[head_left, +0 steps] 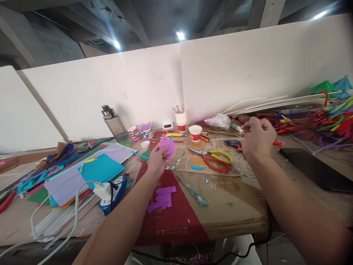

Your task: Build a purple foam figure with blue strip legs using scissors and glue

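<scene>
- Left hand [156, 162] has its fingers clamped on a purple foam cutout [167, 145], held just above the bench [237, 206], roughly center of view.
- Right hand [256, 140] is out at 2 o'clock from it, fingers curled together near a glue stick [236, 127]; can't tell if it's actually pinching anything.
- Yellow-and-red scissors [216, 159] lie between the hands on the cardboard.
- Purple scraps [162, 198] sit at 6 o'clock, glue gun [114, 189] off at 8 o'clock.
</scene>
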{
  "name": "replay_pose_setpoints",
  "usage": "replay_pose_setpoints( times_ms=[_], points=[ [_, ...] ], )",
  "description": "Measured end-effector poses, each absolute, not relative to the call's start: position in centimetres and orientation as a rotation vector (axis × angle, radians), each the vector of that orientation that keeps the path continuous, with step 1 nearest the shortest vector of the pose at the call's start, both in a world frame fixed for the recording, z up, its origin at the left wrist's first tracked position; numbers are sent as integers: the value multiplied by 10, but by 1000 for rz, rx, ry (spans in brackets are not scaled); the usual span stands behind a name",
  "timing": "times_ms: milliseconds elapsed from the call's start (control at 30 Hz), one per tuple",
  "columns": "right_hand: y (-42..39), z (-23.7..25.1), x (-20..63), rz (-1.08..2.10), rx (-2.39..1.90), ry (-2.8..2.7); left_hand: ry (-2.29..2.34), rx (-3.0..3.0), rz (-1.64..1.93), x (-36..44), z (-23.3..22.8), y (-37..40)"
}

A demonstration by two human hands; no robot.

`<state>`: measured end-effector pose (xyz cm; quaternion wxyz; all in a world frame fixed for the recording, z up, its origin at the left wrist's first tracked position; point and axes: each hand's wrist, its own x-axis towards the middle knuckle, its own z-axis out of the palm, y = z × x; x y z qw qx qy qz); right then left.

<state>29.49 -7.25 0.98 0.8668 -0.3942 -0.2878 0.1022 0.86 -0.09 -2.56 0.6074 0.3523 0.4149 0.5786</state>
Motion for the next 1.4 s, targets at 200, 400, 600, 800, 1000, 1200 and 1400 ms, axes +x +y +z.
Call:
replay_pose_setpoints(
  times_ms=[200, 400, 600, 800, 1000, 1200, 1400],
  points=[
    [-84, 20, 292, 417, -710, -723, 915, 778, 1357, 5, -21, 3],
    [-88, 2, 261, 579, -1016, -1069, 756, 929, 1251, 10, -20, -7],
    [-89, 0, 263, 444, -1110, -1157, 769, 835, 1338, 6, -21, 2],
    [-86, -4, 264, 127, -1209, -1215, 833, 720, 1479, -10, -15, 16],
    [-80, -11, 251, 221, -1220, -1250, 696, 965, 1352, -5, -13, 7],
    [-84, -6, 217, 772, -1116, -1295, 622, 1101, 1172, 13, -15, -12],
    [-79, 4, 192, 914, -1009, -1172, 512, 1156, 1085, 15, -13, -21]
  ],
)
